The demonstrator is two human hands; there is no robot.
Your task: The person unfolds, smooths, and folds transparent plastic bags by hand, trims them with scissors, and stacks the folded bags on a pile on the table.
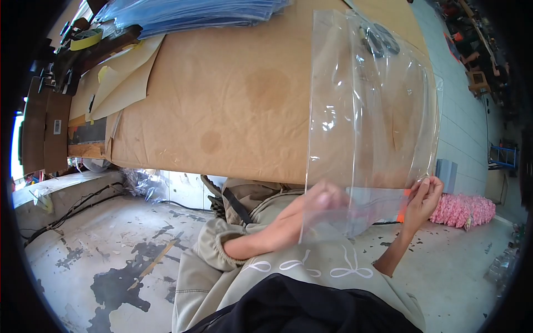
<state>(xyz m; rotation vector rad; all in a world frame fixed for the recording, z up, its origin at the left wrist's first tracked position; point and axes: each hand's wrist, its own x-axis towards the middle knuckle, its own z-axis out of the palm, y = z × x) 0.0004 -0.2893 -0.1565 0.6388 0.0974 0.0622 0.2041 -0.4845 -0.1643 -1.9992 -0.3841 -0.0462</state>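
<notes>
where plastic overhangs table edge, right fingers pinch its border; left fingers blurred, can't tell

The sheet lies along the right side of the table, its near end hanging over the front edge before the person, with the left hand at its left part and the right hand at its near right corner. At the table's far side, left of the sheet, sits the stack; left of that is the tape, with the paper nearer on the table and the box at its left end. The bundle lies right of the right hand.
</notes>
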